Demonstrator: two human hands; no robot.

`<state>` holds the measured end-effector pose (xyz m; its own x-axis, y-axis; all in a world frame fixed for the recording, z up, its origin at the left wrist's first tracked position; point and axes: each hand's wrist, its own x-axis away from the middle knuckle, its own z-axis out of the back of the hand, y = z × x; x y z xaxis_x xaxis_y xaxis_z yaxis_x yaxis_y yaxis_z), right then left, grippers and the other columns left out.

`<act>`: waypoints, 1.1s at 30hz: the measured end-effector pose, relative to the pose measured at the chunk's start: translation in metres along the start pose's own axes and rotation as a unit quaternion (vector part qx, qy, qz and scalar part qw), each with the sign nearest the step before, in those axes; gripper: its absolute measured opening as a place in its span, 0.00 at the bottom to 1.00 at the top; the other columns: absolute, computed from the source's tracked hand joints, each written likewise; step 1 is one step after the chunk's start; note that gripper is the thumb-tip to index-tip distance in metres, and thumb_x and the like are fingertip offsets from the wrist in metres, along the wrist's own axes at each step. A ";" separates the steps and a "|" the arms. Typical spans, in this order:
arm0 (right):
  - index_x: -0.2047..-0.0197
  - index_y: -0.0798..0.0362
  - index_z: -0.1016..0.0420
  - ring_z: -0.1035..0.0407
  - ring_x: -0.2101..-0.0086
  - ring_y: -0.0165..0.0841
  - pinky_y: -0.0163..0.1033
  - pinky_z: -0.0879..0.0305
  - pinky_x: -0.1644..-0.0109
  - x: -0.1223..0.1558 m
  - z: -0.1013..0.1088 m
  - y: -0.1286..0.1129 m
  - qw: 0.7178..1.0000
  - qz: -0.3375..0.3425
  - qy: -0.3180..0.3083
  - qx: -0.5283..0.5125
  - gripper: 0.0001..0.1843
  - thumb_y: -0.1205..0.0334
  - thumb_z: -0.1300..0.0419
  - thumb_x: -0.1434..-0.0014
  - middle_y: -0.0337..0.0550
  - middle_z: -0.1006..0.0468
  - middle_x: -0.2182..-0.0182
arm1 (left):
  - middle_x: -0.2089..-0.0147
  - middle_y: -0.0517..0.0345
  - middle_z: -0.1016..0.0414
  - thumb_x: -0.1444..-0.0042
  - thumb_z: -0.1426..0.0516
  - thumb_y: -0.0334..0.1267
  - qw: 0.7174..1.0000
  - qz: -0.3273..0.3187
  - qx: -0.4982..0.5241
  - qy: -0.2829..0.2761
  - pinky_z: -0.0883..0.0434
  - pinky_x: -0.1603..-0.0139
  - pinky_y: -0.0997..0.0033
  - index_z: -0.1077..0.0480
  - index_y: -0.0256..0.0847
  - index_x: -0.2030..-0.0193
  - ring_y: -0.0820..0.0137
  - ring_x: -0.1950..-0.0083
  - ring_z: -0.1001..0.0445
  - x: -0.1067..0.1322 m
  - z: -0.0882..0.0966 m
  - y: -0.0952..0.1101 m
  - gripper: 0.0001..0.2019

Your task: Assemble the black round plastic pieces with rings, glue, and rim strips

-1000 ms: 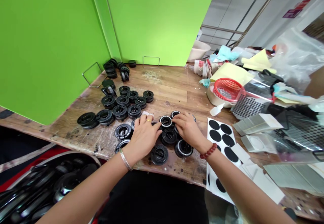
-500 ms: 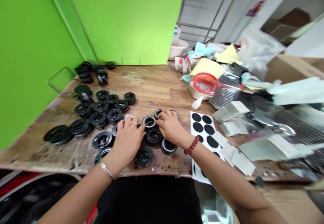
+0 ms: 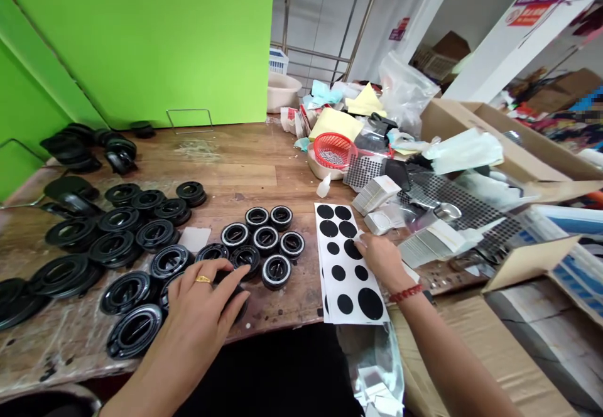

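My left hand [image 3: 202,307] is over the front of the black round parts, fingers apart and slightly bent. Below its fingers is a dark round part, mostly covered; whether they touch it I cannot tell. Beside the fingertips lies a black round part [image 3: 245,261] with a slot in its middle. Several smaller ones with silver rims, such as this ringed part [image 3: 276,270], stand grouped to the right. My right hand [image 3: 382,263] is at the right edge of a white sheet of black round stickers [image 3: 338,286]. Its fingers are pressed together, with a bit of white at the tips.
Larger black rings [image 3: 115,249] cover the table's left side. Behind the sheet are a small white bottle [image 3: 324,186] and a red basket [image 3: 333,151]. Stacked white cards [image 3: 426,244], plastic sheets and a cardboard box [image 3: 499,144] crowd the right. A green panel [image 3: 164,34] borders the back.
My right hand has left the small silver-rimmed parts and moved right to the sticker sheet. My left hand stays by the black parts, its fingers lower. The view has turned to the right.
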<state>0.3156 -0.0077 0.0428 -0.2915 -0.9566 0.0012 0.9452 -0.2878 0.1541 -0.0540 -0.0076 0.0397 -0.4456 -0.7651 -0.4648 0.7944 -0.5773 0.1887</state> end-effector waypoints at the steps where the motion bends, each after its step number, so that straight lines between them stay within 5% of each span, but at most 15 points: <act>1: 0.63 0.59 0.23 0.25 0.67 0.46 0.36 0.39 0.72 0.003 0.002 -0.003 1.000 0.004 0.006 0.001 0.09 0.70 0.36 0.28 0.50 0.23 0.68 | 0.49 0.47 0.26 0.33 0.49 0.40 1.000 -0.005 0.005 0.000 0.34 0.52 0.55 0.23 0.50 0.47 0.53 0.48 0.30 -0.001 -0.002 0.003 0.15; 6: 0.60 0.58 0.22 0.27 0.58 0.45 0.35 0.37 0.69 0.029 0.019 0.004 0.998 0.038 0.041 0.031 0.07 0.77 0.38 0.29 0.50 0.23 0.61 | 0.49 0.46 0.26 0.33 0.48 0.38 1.000 -0.015 0.014 -0.007 0.35 0.52 0.55 0.23 0.48 0.47 0.53 0.48 0.31 -0.001 -0.004 0.005 0.14; 10: 0.68 0.58 0.23 0.27 0.64 0.47 0.37 0.37 0.72 0.043 0.024 0.027 0.996 0.016 -0.035 0.086 0.11 0.78 0.35 0.33 0.51 0.25 0.68 | 0.50 0.48 0.26 0.34 0.47 0.38 1.000 -0.017 0.020 -0.007 0.35 0.52 0.55 0.23 0.48 0.49 0.54 0.48 0.31 0.003 -0.001 0.002 0.13; 16: 0.57 0.67 0.22 0.28 0.58 0.50 0.42 0.29 0.59 -0.006 0.015 0.032 0.994 -0.014 0.082 0.064 0.07 0.69 0.33 0.30 0.59 0.26 0.61 | 0.51 0.48 0.27 0.34 0.46 0.36 0.997 0.010 0.029 -0.073 0.34 0.51 0.56 0.24 0.46 0.50 0.56 0.48 0.33 0.005 0.006 0.012 0.12; 23: 0.55 0.75 0.24 0.26 0.60 0.52 0.43 0.30 0.58 -0.057 -0.011 0.036 0.996 -0.061 0.050 0.041 0.08 0.74 0.36 0.33 0.68 0.25 0.62 | 0.52 0.49 0.28 0.35 0.46 0.37 0.996 0.059 0.020 -0.064 0.33 0.49 0.55 0.23 0.48 0.50 0.57 0.47 0.33 0.014 0.018 -0.001 0.12; 30: 0.61 0.64 0.21 0.25 0.65 0.51 0.44 0.36 0.68 -0.056 0.000 0.046 0.997 -0.071 0.009 -0.008 0.06 0.77 0.40 0.34 0.62 0.24 0.69 | 0.52 0.49 0.29 0.34 0.46 0.38 0.994 0.092 0.029 -0.051 0.34 0.47 0.54 0.24 0.47 0.49 0.57 0.47 0.34 0.022 0.022 -0.013 0.12; 33: 0.58 0.62 0.22 0.26 0.68 0.50 0.45 0.42 0.72 -0.043 0.014 0.035 0.995 -0.065 0.077 -0.009 0.11 0.80 0.45 0.35 0.64 0.26 0.69 | 0.51 0.49 0.29 0.34 0.45 0.37 0.992 0.106 0.047 -0.057 0.34 0.46 0.54 0.25 0.47 0.46 0.57 0.46 0.34 0.021 0.023 -0.012 0.12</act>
<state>0.3591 0.0243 0.0620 -0.3874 -0.9063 -0.1686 0.9035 -0.4097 0.1259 -0.0822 -0.0234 0.0476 -0.3209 -0.8960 -0.3068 0.8356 -0.4203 0.3537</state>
